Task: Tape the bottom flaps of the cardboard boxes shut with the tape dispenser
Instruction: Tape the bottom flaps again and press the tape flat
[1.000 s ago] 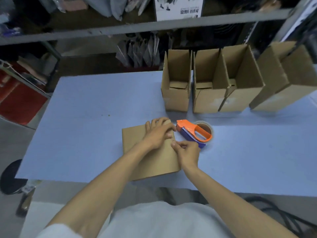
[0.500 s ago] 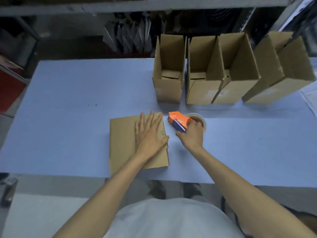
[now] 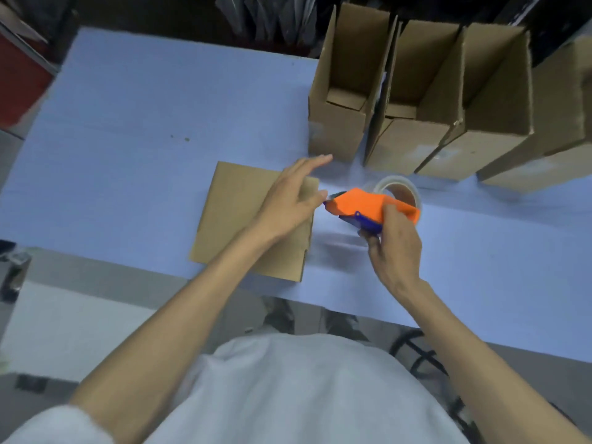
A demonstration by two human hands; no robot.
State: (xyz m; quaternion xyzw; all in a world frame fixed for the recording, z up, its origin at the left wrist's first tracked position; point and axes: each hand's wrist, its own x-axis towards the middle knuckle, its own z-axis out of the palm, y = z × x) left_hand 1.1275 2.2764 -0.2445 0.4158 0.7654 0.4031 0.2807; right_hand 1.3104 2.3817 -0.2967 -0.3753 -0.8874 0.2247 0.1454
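A brown cardboard box [image 3: 237, 216] stands near the front edge of the blue table [image 3: 144, 129] with its closed flaps facing up. My left hand [image 3: 290, 200] lies flat on the box's right part, fingers spread and reaching past the far right corner. My right hand [image 3: 394, 248] grips the orange and blue tape dispenser [image 3: 365, 208] with its clear tape roll [image 3: 398, 190], lifted just right of the box. The dispenser's nose points left and almost touches my left thumb.
Several open cardboard boxes [image 3: 339, 100] stand in a row at the back right of the table, flaps up. Dark shelving with grey bags lies behind the table. A black stool frame [image 3: 423, 354] sits under the front right edge.
My right hand left the box edge, took hold of the dispenser and lifted it toward the box. My left hand stayed on the box, fingers spreading. The camera tilted down.
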